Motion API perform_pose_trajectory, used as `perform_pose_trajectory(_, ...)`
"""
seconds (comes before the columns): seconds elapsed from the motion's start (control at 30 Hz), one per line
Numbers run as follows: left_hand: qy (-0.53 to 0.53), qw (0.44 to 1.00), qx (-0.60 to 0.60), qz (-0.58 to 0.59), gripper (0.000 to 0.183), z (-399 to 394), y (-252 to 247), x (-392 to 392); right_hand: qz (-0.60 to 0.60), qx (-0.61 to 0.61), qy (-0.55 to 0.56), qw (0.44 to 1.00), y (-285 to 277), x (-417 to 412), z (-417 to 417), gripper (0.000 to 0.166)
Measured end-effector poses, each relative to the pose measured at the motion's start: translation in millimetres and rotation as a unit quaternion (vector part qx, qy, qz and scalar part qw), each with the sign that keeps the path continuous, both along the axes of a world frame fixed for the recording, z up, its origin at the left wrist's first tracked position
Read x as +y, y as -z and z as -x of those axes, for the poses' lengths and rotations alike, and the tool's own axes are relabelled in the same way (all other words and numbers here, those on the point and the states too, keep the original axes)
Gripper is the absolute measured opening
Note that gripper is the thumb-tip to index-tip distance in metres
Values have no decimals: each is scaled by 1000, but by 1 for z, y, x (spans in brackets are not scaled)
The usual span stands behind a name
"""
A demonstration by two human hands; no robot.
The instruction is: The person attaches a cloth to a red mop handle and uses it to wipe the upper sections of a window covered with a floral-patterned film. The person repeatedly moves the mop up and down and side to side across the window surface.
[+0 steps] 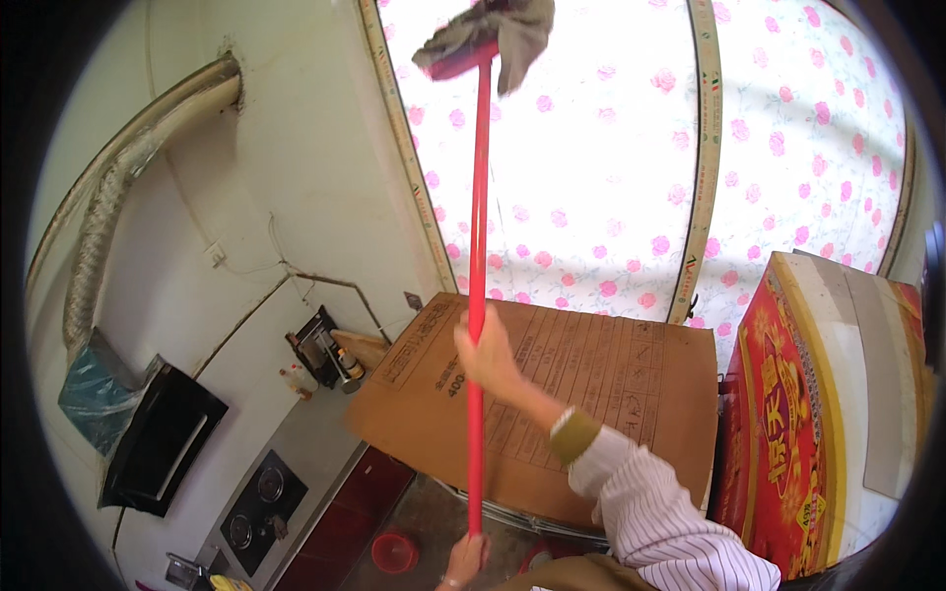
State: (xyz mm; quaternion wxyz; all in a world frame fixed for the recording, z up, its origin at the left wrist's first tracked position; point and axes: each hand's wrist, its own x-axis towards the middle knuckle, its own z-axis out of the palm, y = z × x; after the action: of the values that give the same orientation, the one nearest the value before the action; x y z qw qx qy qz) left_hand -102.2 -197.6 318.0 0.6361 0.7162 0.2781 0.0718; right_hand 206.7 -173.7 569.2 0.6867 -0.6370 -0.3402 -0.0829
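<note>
My right hand (pixel 488 351) grips a long red pole (pixel 477 251) at about its middle, the forearm in a striped sleeve reaching in from the lower right. Near the pole's lower end, my left hand (pixel 465 559) is closed round it. The pole stands nearly upright in view. At its top a red head is wrapped in a grey-brown cloth (pixel 521 33), hanging loosely, in front of the upper part of a window covered with rose-patterned film (pixel 576 185). Whether the cloth touches the window, I cannot tell.
A large flattened cardboard sheet (pixel 591 384) lies below the window. At right stands a red and yellow box (pixel 787 428). Along the left are a range hood (pixel 162 436), a foil duct (pixel 100 236), a two-burner hob (pixel 264 510) and several bottles. A red bucket (pixel 395 552) is on the floor.
</note>
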Motion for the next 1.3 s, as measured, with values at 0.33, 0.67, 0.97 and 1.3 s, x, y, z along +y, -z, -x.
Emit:
perform_pose_trajectory(0.33,-64,983,167,-31,32,90,20,-4,58,283,-178,941,210,-14,138,21)
perform_pose_trajectory(0.67,-46,990,115,-67,32,28,-1,16,74,442,-243,860,230,-76,179,18)
perform_pose_trajectory(0.97,-39,988,109,-106,32,24,9,28,-63,329,-225,915,164,-73,129,23)
perform_pose_trajectory(1.3,-57,962,-128,-233,35,-81,17,21,-92,81,-199,972,-55,-76,-8,9)
